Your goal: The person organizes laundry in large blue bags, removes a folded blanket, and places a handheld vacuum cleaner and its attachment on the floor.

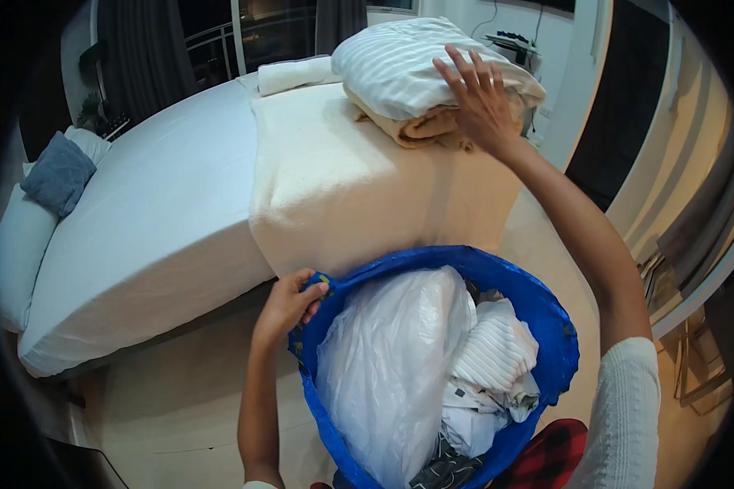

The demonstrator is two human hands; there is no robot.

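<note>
My left hand (290, 302) grips the rim of a large blue bag (459, 253) at its upper left. Inside the bag, a translucent plastic bag (397, 360) fills the left part, beside white ribbed fabric (495, 351) and other crumpled clothes, with a dark patterned cloth (446, 467) at the bottom. My right hand (477, 88) reaches over the bed, fingers spread, against or just over a white striped folded duvet (397, 67). Contact there is hard to tell. Under the duvet lies a folded tan blanket (419, 128), on the cream blanket across the bed's end.
The bed (159, 202) spans the left, with a blue-grey cushion (60, 174) and white pillows at its far left. A rolled white towel or cloth (296, 74) lies near the back edge. Dark curtains (144, 55) hang behind; a curved-looking wardrobe or mirror frame stands right.
</note>
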